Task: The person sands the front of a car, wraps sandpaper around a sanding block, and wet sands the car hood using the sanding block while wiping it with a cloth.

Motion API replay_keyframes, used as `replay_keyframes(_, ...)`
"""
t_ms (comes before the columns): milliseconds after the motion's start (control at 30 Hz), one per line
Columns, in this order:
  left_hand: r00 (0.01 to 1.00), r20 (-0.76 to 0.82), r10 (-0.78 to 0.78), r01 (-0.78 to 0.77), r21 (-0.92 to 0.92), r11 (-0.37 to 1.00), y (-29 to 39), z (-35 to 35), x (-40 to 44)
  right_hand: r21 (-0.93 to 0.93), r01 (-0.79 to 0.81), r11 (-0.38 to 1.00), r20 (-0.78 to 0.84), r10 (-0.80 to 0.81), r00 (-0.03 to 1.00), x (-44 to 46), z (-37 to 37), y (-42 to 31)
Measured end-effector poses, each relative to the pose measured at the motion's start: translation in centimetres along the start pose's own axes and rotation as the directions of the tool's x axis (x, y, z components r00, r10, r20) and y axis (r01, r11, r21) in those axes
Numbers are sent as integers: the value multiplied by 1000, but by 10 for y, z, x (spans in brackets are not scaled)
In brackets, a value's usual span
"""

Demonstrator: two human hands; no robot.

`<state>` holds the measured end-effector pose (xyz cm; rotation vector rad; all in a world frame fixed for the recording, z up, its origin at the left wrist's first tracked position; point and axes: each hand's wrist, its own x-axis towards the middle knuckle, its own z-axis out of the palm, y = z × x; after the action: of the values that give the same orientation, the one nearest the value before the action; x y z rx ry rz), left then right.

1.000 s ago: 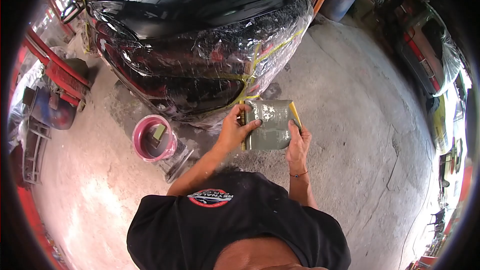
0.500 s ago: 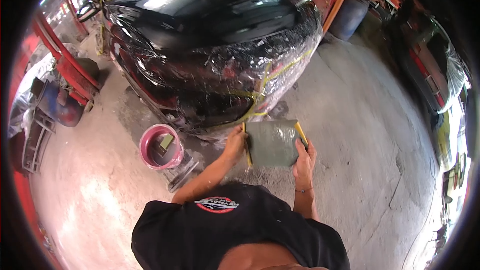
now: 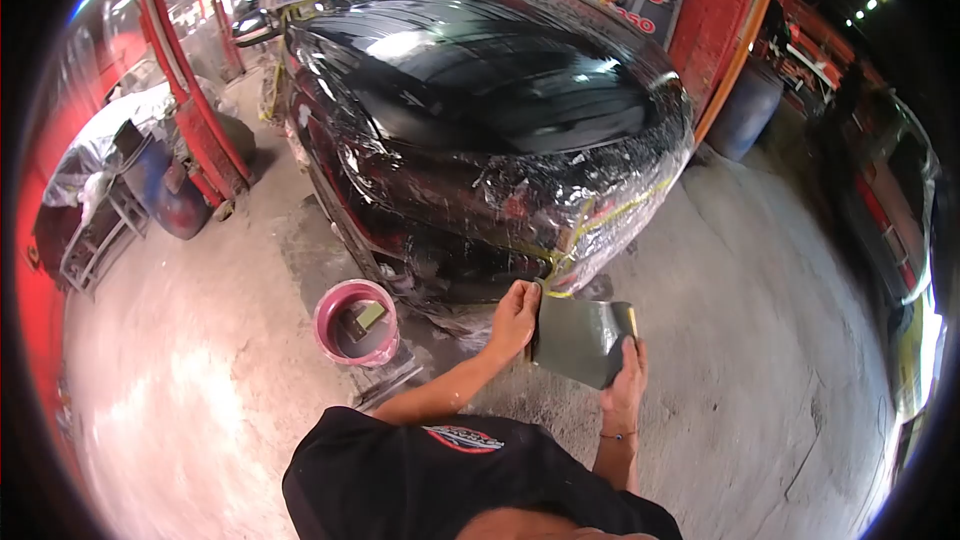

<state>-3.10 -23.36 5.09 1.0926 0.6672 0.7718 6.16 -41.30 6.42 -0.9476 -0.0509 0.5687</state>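
A dark grey-green sandpaper sheet (image 3: 583, 340) with a yellowish edge is held out in front of my body. My left hand (image 3: 514, 320) pinches its left edge, fingers closed. On the right edge, my right hand (image 3: 625, 382) grips with the thumb on top and fingers beneath. Left of my left arm stands a pink bucket (image 3: 326, 328) holding some liquid. A small light-green block (image 3: 370, 315) shows inside it. Beyond my hands is the front of a black car (image 3: 480, 75), its front end covered in clear plastic film (image 3: 610, 205) and yellow tape.
A blue drum (image 3: 170, 190) stands beside a red post (image 3: 212, 145) on the left. Another blue barrel (image 3: 747, 112) is at the right rear, near a red-orange pillar (image 3: 725, 60). A second vehicle (image 3: 885, 195) is along the right side. The floor (image 3: 740, 340) is concrete.
The view has tilted up and shifted, so the car and bucket sit further right and lower. Both hands still hold the sandpaper sheet, which is now turned slightly, its right side lower.
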Motion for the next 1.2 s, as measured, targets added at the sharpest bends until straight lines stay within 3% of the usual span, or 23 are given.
replay_keyframes(33,971,-43,236,-203,377,904,10,-4,0,-72,70,995,18,-69,997,1,-3,-6)
replay_keyframes(100,934,-94,344,-271,440,856,19,-11,4,-144,133,981,60,-126,990,5,-21,-13)
replay_keyframes(167,904,-93,418,-357,377,855,4,-20,16,-280,170,945,429,-35,903,15,-42,-16)
replay_keyframes(200,898,-107,426,-360,375,854,1,-23,16,-283,172,943,444,-30,896,9,-30,-19)
replay_keyframes(267,920,-50,389,-320,480,817,-4,-28,12,-102,-93,990,363,124,923,-15,-4,-22)
replay_keyframes(300,914,-63,400,-326,474,818,-7,-30,9,-111,-89,990,379,125,917,-20,4,-21)
replay_keyframes(367,869,-3,495,-412,550,726,-14,-32,4,98,-250,963,354,201,914,-26,13,-18)
replay_keyframes(433,893,-43,448,-354,547,759,-23,-31,0,83,-232,969,370,186,910,-21,9,-6)
replay_keyframes(533,999,5,40,-39,373,927,-44,-26,5,134,-350,927,447,258,857,-28,22,-3)
replay_keyframes(567,999,-3,46,-41,367,929,-43,-22,1,90,-337,937,422,270,865,-25,23,2)
replay_keyframes(600,978,165,-129,128,15,992,-39,-16,-5,47,-322,946,393,279,876,-20,21,7)
replay_keyframes(633,898,381,-222,347,-300,889,-37,-12,-10,38,-320,947,393,280,876,-12,14,15)
replay_keyframes(667,849,508,-145,321,-278,905,-37,-10,-11,-92,-304,948,369,316,874,-8,13,22)
replay_keyframes(767,852,465,-241,386,-246,889,-32,-5,-17,-264,-227,937,357,314,880,-5,6,34)
replay_keyframes(833,839,452,-305,432,-211,877,-33,-5,-21,-403,-58,913,312,196,930,1,-5,50)
replay_keyframes(867,888,450,-88,99,0,995,-34,-5,-21,-429,-130,894,284,270,920,0,-4,47)
replay_keyframes(900,856,501,131,-260,197,945,-36,-4,-20,-417,-130,899,270,260,927,-5,-1,47)
replay_keyframes(967,824,561,-78,94,0,996,-38,-1,-22,-279,-178,944,243,249,938,-16,10,48)
replay_keyframes(1033,839,538,78,-213,194,958,-17,1,-30,-314,-129,941,270,218,938,-14,0,51)
replay_keyframes(1067,836,545,69,-210,200,957,-9,4,-31,-363,-81,928,315,204,927,-11,-6,54)
replay_keyframes(1133,976,183,116,-199,548,812,0,9,-32,-439,-31,898,258,159,953,10,-29,62)
replay_keyframes(1167,979,167,118,-192,546,815,-4,7,-28,-518,20,855,214,107,971,17,-35,64)
replay_keyframes(1200,939,178,293,-340,597,727,-10,2,-23,-320,-110,941,118,155,981,-5,-3,34)
